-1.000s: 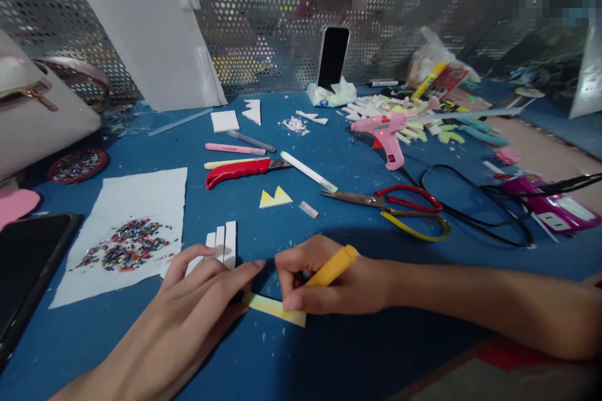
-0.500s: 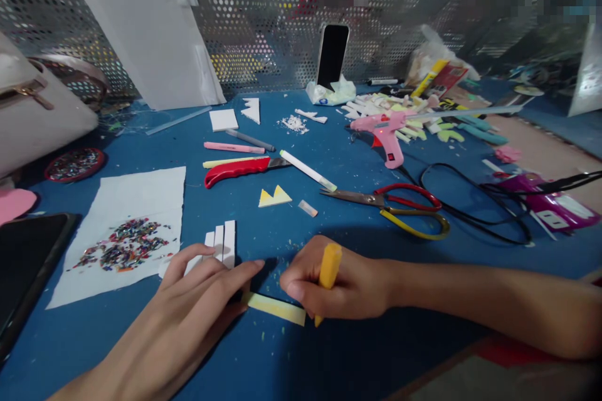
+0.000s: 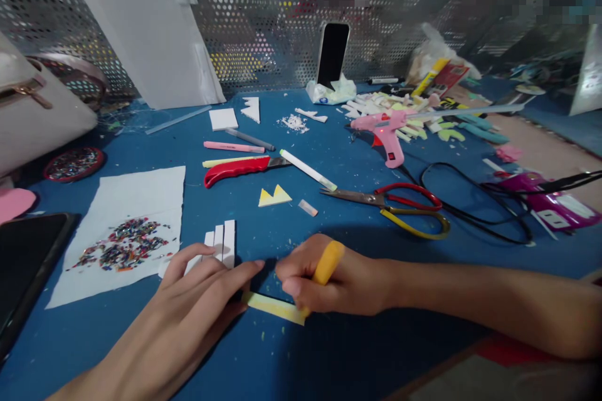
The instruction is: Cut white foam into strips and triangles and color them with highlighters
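Note:
My right hand (image 3: 329, 279) is closed around a yellow marker (image 3: 329, 263), its tip against the right end of a narrow pale-yellow strip (image 3: 275, 307). The strip lies flat on the blue table. With thumb and fingertips, my left hand (image 3: 197, 310) pins the strip's left end; its index finger stretches out above the strip. Partly under the left fingers are several white strips (image 3: 229, 244) of stepped lengths. Beyond the hands lie a yellow-tinted zigzag piece (image 3: 275, 196) and a small translucent piece (image 3: 308, 208).
Scissors (image 3: 390, 200), a red-handled knife (image 3: 239, 170), a white pen (image 3: 308, 169) and a pink highlighter (image 3: 234, 147) lie ahead. At right are a pink glue gun (image 3: 388, 131) and its cord. A paper sheet (image 3: 141, 194) with beads and a dark tablet-like device (image 3: 32, 269) are at left.
My right hand has shifted slightly left. The marker now leans more, and its tip has moved from just past the strip's right end onto it. My left hand stays in place.

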{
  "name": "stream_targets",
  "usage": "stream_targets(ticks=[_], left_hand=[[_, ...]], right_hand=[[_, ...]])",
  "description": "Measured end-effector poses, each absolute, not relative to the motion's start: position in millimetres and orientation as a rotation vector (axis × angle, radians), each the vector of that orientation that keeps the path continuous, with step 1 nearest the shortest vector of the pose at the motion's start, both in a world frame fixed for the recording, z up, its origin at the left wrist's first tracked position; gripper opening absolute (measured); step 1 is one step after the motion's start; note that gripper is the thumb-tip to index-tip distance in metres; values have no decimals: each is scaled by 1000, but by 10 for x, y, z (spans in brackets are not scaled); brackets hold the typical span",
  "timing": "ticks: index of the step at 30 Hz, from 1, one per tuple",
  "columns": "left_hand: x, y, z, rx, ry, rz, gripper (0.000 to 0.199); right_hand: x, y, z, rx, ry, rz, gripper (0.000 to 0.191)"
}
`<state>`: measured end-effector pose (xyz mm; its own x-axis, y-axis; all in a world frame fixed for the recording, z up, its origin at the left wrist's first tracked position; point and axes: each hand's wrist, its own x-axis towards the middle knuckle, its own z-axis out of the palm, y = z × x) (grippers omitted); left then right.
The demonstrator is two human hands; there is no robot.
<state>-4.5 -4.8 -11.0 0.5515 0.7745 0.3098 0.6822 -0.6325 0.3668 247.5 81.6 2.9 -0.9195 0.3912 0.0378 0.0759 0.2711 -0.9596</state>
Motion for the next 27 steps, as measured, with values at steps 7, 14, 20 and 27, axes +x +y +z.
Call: stream_targets(ticks=[7, 14, 20, 27], left_hand=[[-49, -70, -102, 2559, 1231, 641, 44], [-46, -64, -84, 2578, 1222, 647, 41], [-41, -63, -75, 2583, 1232, 661, 40], [-39, -57, -72, 2580, 1237, 656, 39]], right_hand=[[2477, 820, 25, -450, -2256, 1689, 43], [2472, 818, 15, -445, -2206, 1759, 43], [2467, 821, 12, -417, -2249, 1712, 46], [2460, 821, 16, -412, -2227, 1753, 47]])
